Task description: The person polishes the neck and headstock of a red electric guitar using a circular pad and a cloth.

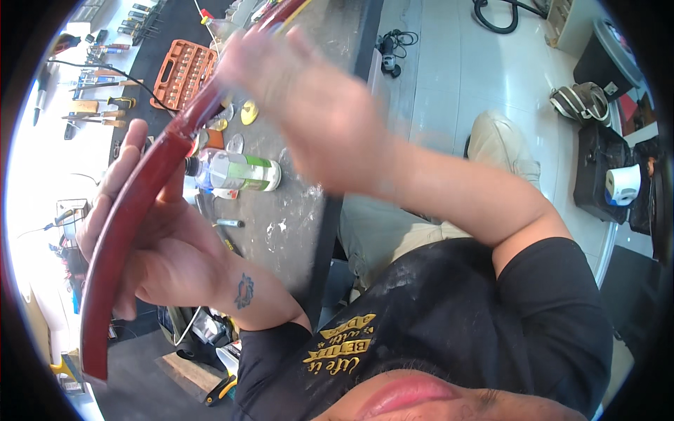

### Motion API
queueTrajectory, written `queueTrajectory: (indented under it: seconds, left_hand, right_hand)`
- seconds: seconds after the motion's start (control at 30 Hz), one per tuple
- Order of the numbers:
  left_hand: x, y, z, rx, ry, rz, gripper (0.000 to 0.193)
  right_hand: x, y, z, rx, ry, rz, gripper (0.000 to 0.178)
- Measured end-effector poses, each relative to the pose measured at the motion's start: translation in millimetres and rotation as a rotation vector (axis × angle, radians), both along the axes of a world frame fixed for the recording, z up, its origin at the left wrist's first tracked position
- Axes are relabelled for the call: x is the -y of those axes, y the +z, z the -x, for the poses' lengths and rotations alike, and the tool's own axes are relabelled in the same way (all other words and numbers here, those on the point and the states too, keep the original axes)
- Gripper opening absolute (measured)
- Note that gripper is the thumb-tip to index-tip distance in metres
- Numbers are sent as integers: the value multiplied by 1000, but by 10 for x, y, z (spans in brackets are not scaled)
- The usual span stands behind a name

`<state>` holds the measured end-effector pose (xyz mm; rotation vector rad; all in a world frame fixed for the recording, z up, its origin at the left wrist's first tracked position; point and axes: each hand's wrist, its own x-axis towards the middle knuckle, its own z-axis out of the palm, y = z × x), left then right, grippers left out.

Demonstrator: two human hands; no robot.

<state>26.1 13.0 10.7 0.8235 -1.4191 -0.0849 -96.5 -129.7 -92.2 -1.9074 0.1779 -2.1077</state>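
Note:
A long, curved, glossy dark red piece (130, 210) runs slantwise up the left side, from a broad flat end low down to a slimmer part at the top. Its exact kind I cannot make out. My left hand (172, 245) grips the broad section from behind, with fingers showing past its left edge. Against the slimmer upper part is my right hand (316, 112), smeared by motion, so its fingers do not read clearly. Beyond my left hand a clear bottle with a green label (242, 170) lies on its side on the dark workbench (291, 231).
An orange socket-set case (184, 74) lies open at the far side of the bench. Several hand tools (98, 109) are ranged at the left. A corded power tool (388, 56) rests on the tiled floor. Black bins (600, 168) stand at right.

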Motion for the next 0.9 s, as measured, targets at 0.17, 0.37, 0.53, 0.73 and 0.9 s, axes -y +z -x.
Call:
queueTrajectory:
  seconds: [0.17, 0.37, 0.53, 0.73, 0.9]
  left_hand:
    - [-22, 45, 36, -36, -4, 7, 96]
    - [57, 9, 92, 24, 103, 22, 98]
    - [20, -10, 175, 54, 184, -1, 100]
    - [-2, 14, 79, 36, 27, 18, 98]
    - [16, 17, 3, 62, -105, 5, 94]
  right_hand:
    - [321, -15, -101, -46, -100, -17, 56]
    - [145, -134, -18, -61, 59, 66, 69]
    - [86, -116, 14, -33, 78, 16, 68]
    - [-115, -32, 115, -8, 194, -28, 63]
    - [269, -92, -52, -10, -66, -36, 58]
